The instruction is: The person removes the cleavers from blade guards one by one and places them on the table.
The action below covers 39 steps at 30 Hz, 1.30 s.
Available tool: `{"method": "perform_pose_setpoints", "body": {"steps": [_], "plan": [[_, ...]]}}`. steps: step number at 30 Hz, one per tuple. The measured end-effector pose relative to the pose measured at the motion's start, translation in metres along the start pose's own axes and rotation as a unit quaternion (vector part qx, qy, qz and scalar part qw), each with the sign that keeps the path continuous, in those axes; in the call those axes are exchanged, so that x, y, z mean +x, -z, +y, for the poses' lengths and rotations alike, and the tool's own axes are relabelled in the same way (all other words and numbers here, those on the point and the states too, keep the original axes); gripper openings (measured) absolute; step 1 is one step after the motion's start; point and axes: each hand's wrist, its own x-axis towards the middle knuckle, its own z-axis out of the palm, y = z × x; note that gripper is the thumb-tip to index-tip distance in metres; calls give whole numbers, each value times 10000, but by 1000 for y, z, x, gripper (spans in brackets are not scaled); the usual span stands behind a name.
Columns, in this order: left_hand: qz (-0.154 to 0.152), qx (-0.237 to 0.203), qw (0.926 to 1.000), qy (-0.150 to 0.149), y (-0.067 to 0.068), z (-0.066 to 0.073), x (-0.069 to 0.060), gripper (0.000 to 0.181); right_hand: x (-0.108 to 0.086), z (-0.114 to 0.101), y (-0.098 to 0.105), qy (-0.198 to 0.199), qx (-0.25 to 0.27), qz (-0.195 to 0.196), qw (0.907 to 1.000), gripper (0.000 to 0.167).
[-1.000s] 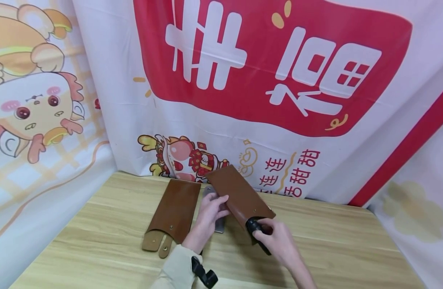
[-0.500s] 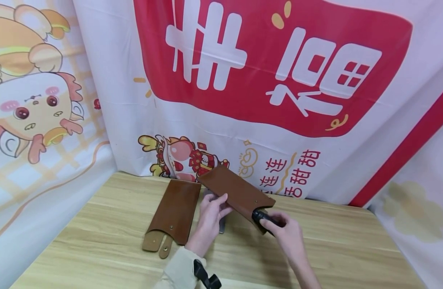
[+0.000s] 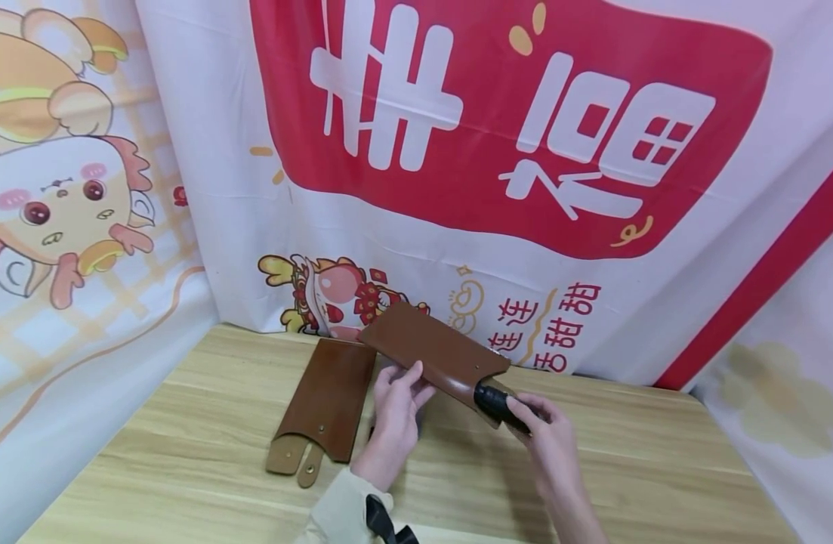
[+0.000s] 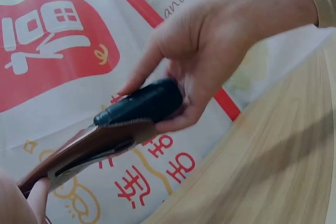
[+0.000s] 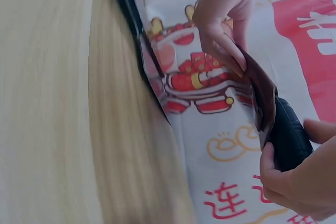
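Note:
A brown leather sheath (image 3: 430, 344) is held up off the table, tilted, with its mouth toward the lower right. My left hand (image 3: 397, 415) grips its lower edge, thumb on the near face. Out of the mouth sticks the black handle (image 3: 499, 404) of a knife, whose blade is hidden inside. My right hand (image 3: 552, 446) holds this handle near its end. In the left wrist view, thumb and fingers lie on both sides of the handle (image 4: 142, 100). The right wrist view has the sheath (image 5: 262, 87) nearly edge-on, pinched by the left fingers.
A second brown leather sheath (image 3: 328, 393), its strap (image 3: 310, 465) unfastened, lies on the wooden table (image 3: 185, 453) left of my left hand. A long dark object (image 5: 127, 3) on the table is partly blurred in the right wrist view. A printed cloth (image 3: 402, 211) hangs behind the table.
The sheath has turned flatter, its far end swinging left and its mouth rising. My right hand has moved up and right with the handle, and more of the handle shows.

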Motion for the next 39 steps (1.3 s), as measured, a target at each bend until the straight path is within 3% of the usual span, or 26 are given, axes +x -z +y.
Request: {"method": "perform_pose_setpoints", "body": {"steps": [2, 4, 8, 10, 17, 21, 25, 29, 34, 39], "plan": [[50, -132, 9999, -84, -2, 2, -2, 27, 1, 1, 3, -298, 871, -98, 9957, 6], [75, -208, 9997, -135, -4, 3, -4, 27, 2, 0, 6, -574, 1625, -135, 9849, 6], [55, -316, 9994, -134, -8, 5, -8, 29, 5, -3, 10, -927, 2647, -283, 9594, 31], [60, -372, 9992, -106, -9, 5, -10, 30, 7, -6, 10, -1000, 3110, -369, 9444, 36], [215, -775, 9965, -226, -11, 4, -12, 24, 8, -17, -2, -1356, 4568, -455, 8780, 19], [235, -835, 9959, -266, -13, 6, -15, 23, 8, -17, -13, -1580, 4997, -432, 8506, 20], [177, -809, 9962, -278, -15, 6, -18, 20, 10, -16, -22, -1623, 5188, -276, 8389, 18], [203, -785, 9963, -270, -14, 5, -18, 20, 11, -14, -30, -1617, 5331, -307, 8299, 28], [271, -735, 9965, -294, -12, 4, -17, 22, 11, -12, -35, -1613, 5148, -325, 8414, 55], [369, -605, 9966, -432, -12, 2, -17, 17, 12, -11, -33, -1536, 5174, -363, 8410, 42]]}}
